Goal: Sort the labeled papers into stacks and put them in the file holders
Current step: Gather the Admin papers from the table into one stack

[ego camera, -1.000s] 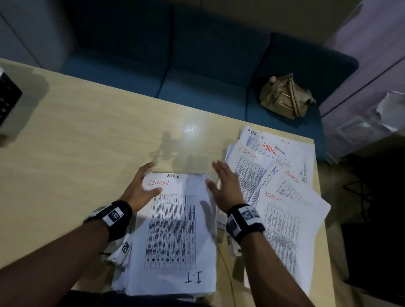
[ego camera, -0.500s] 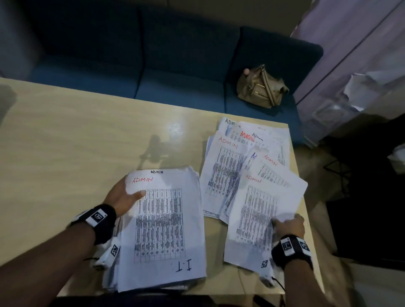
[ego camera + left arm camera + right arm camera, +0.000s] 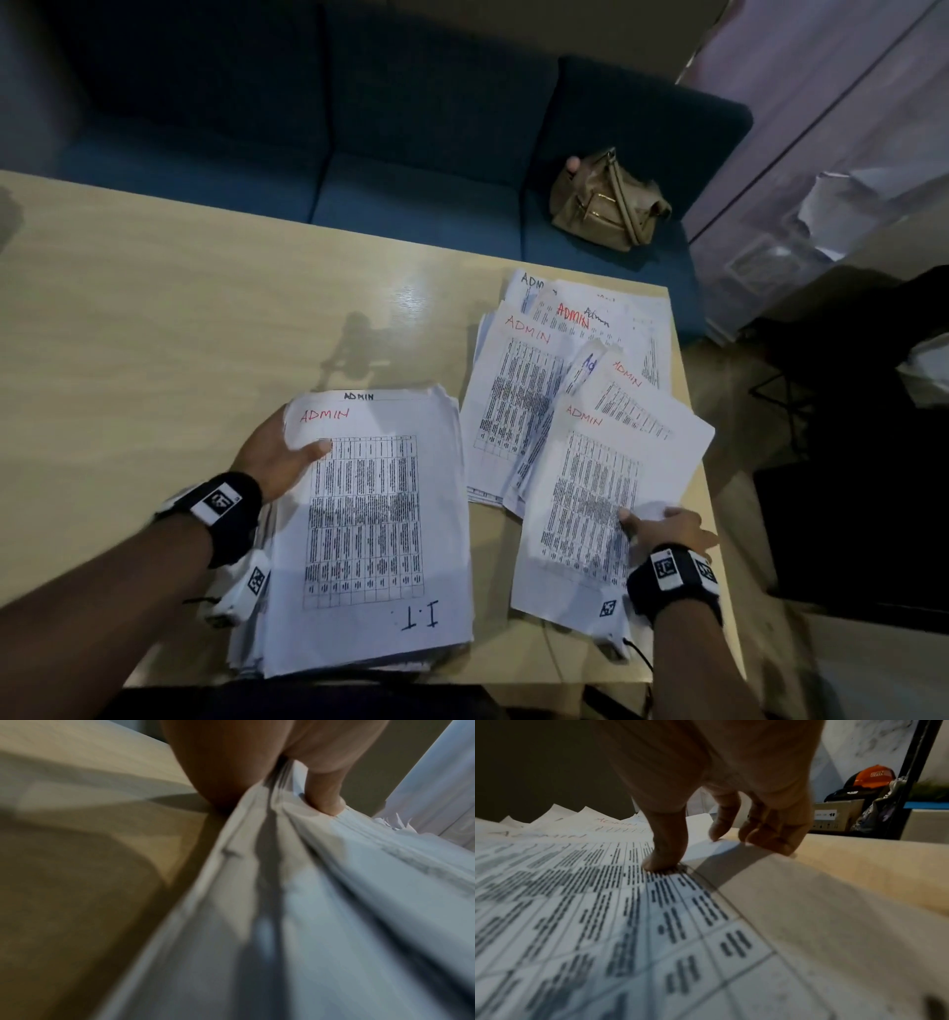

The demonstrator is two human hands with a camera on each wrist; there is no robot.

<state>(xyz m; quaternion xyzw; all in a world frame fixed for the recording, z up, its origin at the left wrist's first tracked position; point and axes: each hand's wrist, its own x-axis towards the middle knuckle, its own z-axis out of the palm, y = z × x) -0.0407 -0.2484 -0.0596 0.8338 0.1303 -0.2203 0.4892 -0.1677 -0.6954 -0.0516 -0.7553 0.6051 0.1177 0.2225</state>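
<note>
A thick stack of printed sheets (image 3: 369, 524) lies at the table's near edge, its top sheet marked ADMIN in red and I.T at the bottom. My left hand (image 3: 280, 457) grips the stack's upper left edge, thumb on top and fingers underneath; the left wrist view shows the thumb (image 3: 325, 795) pressing into the paper stack (image 3: 321, 902). To the right lies a fanned pile of ADMIN sheets (image 3: 544, 380). My right hand (image 3: 662, 524) pinches the right edge of its nearest ADMIN sheet (image 3: 595, 514), thumb (image 3: 666, 850) on the printed sheet (image 3: 590, 902), fingers curled at the edge.
The wooden table (image 3: 154, 329) ends just right of the fanned sheets. A blue sofa (image 3: 359, 169) runs behind it with a tan handbag (image 3: 606, 205) on the seat. Boxes and an orange cap (image 3: 872, 775) sit beyond the table's right edge.
My right hand left the stack's top, moved right and took hold of the nearest ADMIN sheet's right edge. My left hand slid down to grip the stack's left edge.
</note>
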